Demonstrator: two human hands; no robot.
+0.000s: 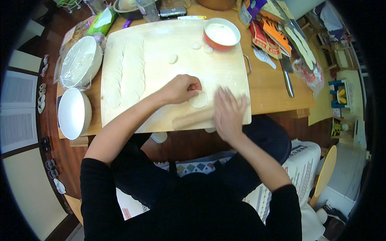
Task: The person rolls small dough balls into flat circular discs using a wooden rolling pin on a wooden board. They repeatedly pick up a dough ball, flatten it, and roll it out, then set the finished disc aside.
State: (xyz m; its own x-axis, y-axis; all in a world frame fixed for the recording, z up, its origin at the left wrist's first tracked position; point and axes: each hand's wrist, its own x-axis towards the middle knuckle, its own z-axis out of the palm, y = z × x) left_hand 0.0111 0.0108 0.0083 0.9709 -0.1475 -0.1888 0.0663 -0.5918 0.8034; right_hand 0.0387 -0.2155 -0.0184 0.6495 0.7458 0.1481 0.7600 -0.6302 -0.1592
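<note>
My left hand point(183, 89) pinches the upper left edge of a thin round dough wrapper point(199, 101) on a pale cutting board point(159, 33). Below the wrapper, a wooden rolling pin point(193, 118) lies aslant near the board's front edge. Its right end is hidden under my right hand point(228, 116), which presses flat on it with fingers straight and spread; both look blurred. Farther back sit small dough pieces point(172, 58). Overlapping dough wrappers point(135, 66) run in two rows along the left side. A red bowl point(214, 45) of white flour stands at the board's back right.
Left of the board are an empty white bowl point(72, 114) and a film-covered white bowl point(97, 54) of pale contents. To the right lie a knife point(288, 79), a white spoon-like utensil point(265, 57) and several packets point(273, 34). A metal handle point(248, 64) juts from the board's right edge.
</note>
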